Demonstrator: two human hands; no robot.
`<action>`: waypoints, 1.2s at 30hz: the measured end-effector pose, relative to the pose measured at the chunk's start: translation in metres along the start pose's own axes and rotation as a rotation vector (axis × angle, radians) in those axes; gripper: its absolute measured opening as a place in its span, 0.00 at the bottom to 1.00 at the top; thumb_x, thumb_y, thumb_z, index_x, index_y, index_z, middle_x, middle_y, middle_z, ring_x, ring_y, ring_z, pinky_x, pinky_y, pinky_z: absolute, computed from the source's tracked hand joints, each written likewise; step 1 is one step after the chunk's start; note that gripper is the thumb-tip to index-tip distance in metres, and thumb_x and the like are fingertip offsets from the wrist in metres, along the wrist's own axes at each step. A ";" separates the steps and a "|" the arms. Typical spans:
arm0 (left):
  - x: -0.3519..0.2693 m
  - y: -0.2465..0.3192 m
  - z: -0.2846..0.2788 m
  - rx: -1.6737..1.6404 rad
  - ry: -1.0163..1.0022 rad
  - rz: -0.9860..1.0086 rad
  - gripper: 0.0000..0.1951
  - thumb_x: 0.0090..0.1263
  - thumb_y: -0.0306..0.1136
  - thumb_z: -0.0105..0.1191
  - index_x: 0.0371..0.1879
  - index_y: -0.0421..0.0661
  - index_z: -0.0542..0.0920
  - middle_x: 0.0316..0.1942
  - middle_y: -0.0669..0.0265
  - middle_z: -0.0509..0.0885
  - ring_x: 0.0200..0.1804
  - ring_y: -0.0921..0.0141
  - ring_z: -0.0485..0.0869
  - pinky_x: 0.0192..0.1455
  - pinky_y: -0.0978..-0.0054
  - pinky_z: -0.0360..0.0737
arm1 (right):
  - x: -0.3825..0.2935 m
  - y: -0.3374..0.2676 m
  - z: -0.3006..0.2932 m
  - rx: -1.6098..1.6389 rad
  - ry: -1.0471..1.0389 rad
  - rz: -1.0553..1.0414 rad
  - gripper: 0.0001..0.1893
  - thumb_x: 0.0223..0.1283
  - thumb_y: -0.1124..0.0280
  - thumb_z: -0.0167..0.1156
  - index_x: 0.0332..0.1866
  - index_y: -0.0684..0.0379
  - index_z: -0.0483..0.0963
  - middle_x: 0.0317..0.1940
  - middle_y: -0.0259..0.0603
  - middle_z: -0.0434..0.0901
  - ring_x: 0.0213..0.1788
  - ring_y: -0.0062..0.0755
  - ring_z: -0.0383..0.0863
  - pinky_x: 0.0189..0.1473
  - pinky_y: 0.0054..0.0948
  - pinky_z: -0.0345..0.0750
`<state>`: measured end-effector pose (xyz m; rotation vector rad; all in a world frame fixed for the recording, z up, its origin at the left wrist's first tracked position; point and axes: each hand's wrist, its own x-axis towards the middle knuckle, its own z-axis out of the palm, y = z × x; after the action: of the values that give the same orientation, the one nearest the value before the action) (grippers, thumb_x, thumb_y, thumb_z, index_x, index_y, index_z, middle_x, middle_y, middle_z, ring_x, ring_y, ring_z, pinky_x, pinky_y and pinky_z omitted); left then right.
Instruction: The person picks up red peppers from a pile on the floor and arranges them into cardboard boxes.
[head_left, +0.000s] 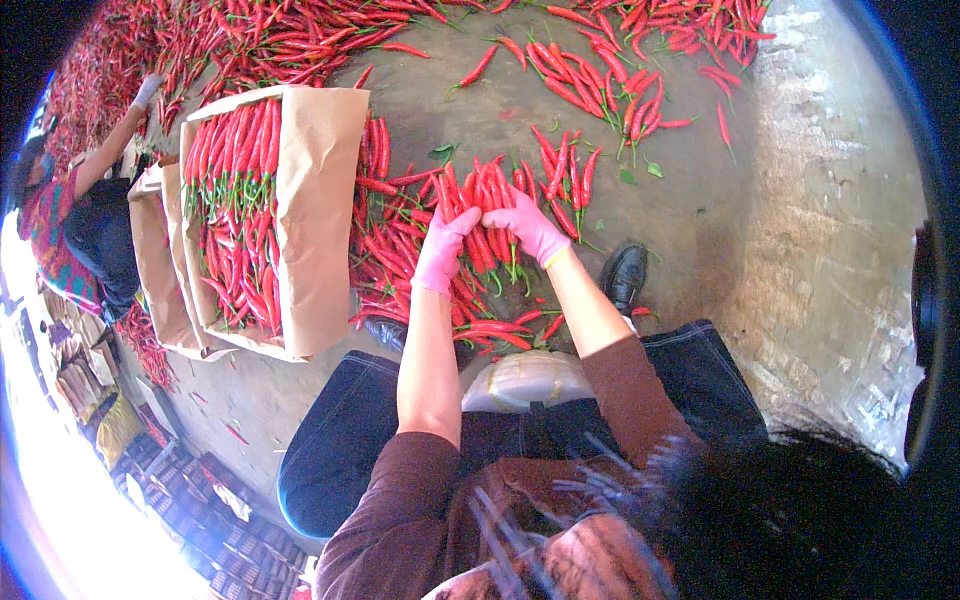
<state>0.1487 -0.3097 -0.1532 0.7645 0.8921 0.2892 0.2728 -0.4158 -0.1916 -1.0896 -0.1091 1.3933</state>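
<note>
Between my two gloved hands is a bunch of red chili peppers (487, 191), their green stems pointing down toward me. My left hand (444, 244), in a pink glove, grips the bunch from the left. On the other side my right hand (531, 227), gloved in pink with a yellow cuff edge, clasps it too. Loose chilies (394, 251) lie heaped on the floor under and left of my hands. A paper-lined box (319, 225) stands to the left, with chilies (236, 146) laid in rows, stems together at mid-box. My fingers hide part of the bunch.
A large chili pile (300, 37) spreads along the far side. Scattered chilies (577, 75) lie ahead on the concrete floor (675, 202). Another paper-lined box (161, 262) stands behind the first. At far left, a co-worker's gloved hand (148, 90) reaches to the pile. Crates (217, 525) sit lower left.
</note>
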 end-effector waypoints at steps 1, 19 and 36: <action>-0.001 -0.004 0.000 0.044 -0.024 0.001 0.29 0.64 0.23 0.62 0.66 0.45 0.71 0.54 0.66 0.83 0.53 0.70 0.83 0.60 0.69 0.78 | -0.014 0.000 0.008 0.099 0.085 -0.101 0.31 0.46 0.80 0.66 0.61 0.61 0.72 0.42 0.31 0.82 0.43 0.22 0.80 0.48 0.26 0.77; -0.096 -0.118 -0.039 -0.639 0.118 -0.208 0.26 0.69 0.39 0.59 0.65 0.46 0.73 0.61 0.62 0.80 0.60 0.63 0.81 0.64 0.56 0.77 | -0.080 -0.003 0.060 -1.187 0.043 0.092 0.32 0.45 0.55 0.63 0.58 0.57 0.72 0.53 0.52 0.81 0.56 0.54 0.80 0.60 0.45 0.74; -0.035 -0.056 -0.022 -0.072 0.124 -0.066 0.27 0.67 0.29 0.60 0.66 0.46 0.70 0.54 0.63 0.83 0.53 0.67 0.83 0.58 0.65 0.79 | -0.038 0.021 0.025 -0.405 0.166 -0.064 0.31 0.45 0.74 0.67 0.60 0.63 0.72 0.39 0.35 0.82 0.42 0.24 0.80 0.47 0.28 0.78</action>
<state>0.1056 -0.3572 -0.1805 0.6544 1.0165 0.3115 0.2315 -0.4376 -0.1723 -1.5191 -0.3135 1.2460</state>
